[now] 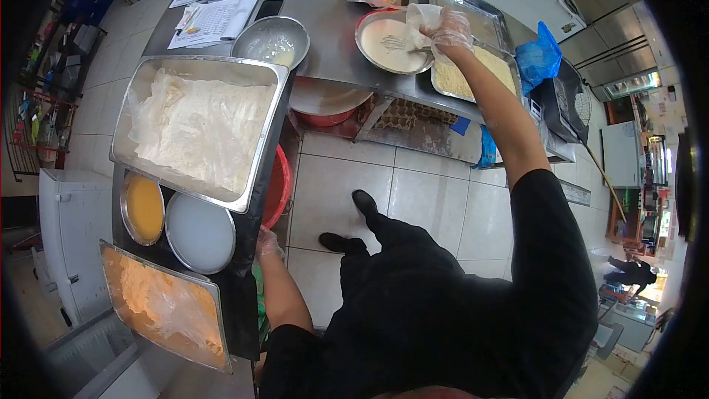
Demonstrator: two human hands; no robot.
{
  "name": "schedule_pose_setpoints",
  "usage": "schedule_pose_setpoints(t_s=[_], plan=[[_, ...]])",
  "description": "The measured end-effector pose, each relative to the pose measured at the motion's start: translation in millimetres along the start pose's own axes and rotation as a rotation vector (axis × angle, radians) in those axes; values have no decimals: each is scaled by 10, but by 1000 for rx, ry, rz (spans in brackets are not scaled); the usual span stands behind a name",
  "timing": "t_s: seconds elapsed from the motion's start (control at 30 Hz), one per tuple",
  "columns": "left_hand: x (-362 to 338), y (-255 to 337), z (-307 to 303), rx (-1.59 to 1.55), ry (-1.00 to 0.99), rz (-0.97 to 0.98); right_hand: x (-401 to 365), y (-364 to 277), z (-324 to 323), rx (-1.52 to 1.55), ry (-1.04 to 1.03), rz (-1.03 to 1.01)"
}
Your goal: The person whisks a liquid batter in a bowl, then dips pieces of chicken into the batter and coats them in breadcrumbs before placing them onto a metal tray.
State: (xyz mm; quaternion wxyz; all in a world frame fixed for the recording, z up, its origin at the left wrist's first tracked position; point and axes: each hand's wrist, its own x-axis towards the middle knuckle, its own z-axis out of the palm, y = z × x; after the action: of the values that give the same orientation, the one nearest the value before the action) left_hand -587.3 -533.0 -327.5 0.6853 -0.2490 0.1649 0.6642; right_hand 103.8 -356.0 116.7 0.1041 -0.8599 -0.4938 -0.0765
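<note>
Head view: gloved right hand point(451, 31) curls around a white container point(422, 16) at the bowl's point(375, 64) right rim, judged light, stiff and slippery, best gripped round its body; left hand point(269, 244), well apart from the bowl, I cannot read.

Head-worn view, looking forward, down (wide-angle)

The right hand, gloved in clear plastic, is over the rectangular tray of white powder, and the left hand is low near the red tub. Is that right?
Not quite: the head view shows the right hand at the round metal bowl of white liquid instead. It is gloved in clear plastic, and the left hand is low near the red tub.
</note>
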Motion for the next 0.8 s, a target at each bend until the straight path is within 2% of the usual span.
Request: schedule_pose_setpoints(t_s=[0.13, 0.17, 0.2, 0.23, 0.3, 0.33, 0.37, 0.4, 0.43, 0.47, 0.5, 0.53, 0.57, 0.6, 0.67, 0.7, 0.73, 0.77, 0.8], plan=[[270, 184, -352, 7, 109, 76, 2, 17, -11, 33, 42, 56], [302, 186, -443, 303, -57, 126, 11, 42, 3, 35, 41, 55], [295, 189, -481, 598, -222, 175, 30, 103, 22, 53, 19, 150], [240, 195, -446, 599, -219, 177, 27, 175, 36, 69, -4, 245], [100, 95, -191, 67, -339, -83, -98, 313, 37, 176, -17, 313], [158, 104, -210, 67, -333, -75, -130, 414, 78, 282, -27, 380], [199, 133, -231, 107, -207, -22, -170, 511, 153, 281, -39, 372], [203, 177, -247, 148, -79, 30, -207, 673, 346, 677, -65, 455], [202, 207, -233, 148, -72, 37, -263, 702, 436, 1075, -87, 536], [197, 232, -218, 160, -52, 39, -311, 738, 517, 1135, -82, 613], [185, 241, -183, 172, -36, 36, -320, 737, 528, 1133, -86, 616], [115, 167, -109, 173, -35, 35, -291, 742, 519, 1002, -83, 575], [-13, 20, 12, 138, -49, 78, -267, 742, 487, 872, -77, 533], [-95, -65, 95, 104, -63, 121, -268, 631, 337, 874, -75, 538], [-116, -66, 132, 146, -70, 125, -302, 181, -73, 217, 59, 321], [-131, -51, 140, 183, -75, 131, -300, 87, -53, 218, 58, 326], [-117, 13, 64, 187, -75, 129, -262, 6, -31, 157, 80, 197], [-111, 67, -19, 81, -149, 40, -244, -53, -27, 96, 103, 66], [-56, 126, -140, -28, -221, -47, -252, -81, -26, 97, 104, 65]])
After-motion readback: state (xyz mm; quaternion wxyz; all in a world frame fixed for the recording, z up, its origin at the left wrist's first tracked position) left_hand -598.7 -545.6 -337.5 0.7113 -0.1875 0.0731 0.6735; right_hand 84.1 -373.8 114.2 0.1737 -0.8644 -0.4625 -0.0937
